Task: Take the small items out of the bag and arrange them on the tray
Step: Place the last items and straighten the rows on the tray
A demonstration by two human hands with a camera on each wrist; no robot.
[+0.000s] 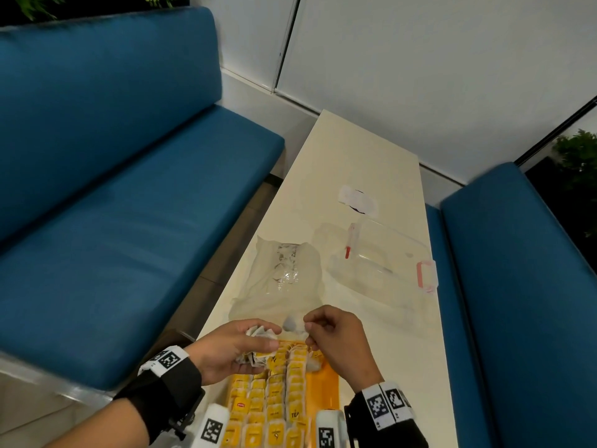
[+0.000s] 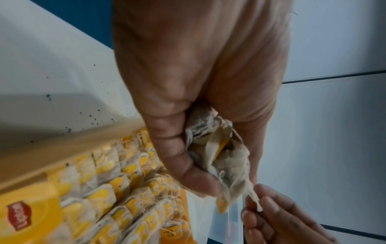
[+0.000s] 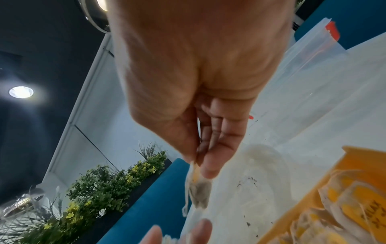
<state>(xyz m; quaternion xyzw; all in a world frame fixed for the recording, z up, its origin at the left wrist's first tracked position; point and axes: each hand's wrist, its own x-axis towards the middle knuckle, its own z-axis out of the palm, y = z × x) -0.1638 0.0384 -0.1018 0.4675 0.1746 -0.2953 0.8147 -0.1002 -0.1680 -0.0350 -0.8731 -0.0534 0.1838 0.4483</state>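
We see a long cream table point(image 1: 371, 163) running away from us between two blue benches point(image 1: 106, 176). On it, toward the right edge and past the middle, lies a clear plastic box point(image 1: 381, 263) with a pink latch facing the right bench; a red-tipped stick rests against its left side. Left of that box, near the table's left edge, the crumpled translucent bag point(image 1: 284, 279) lies slack, its mouth toward us.

At the near end of the table sits the yellow tray point(image 1: 326, 386), most of its floor covered by rows of tea bags point(image 1: 274, 396) with yellow tags, laid overlapping; the strip along its right wall is bare. Dark crumbs of tea speckle the tabletop beside it.

Above the tray's far edge our left hand point(image 1: 229, 350) is curled around a crumpled bunch of tea bags point(image 2: 219, 153), thumb pressing them against the fingers. Our right hand point(image 1: 339, 337) is just beside it, thumb and fingertips point(image 2: 269, 204) pinching the top of a single tea bag point(image 3: 199, 189), which hangs from the pinch with its string trailing. That bag's end still meets the bunch in the left hand, so the two hands are joined through it.
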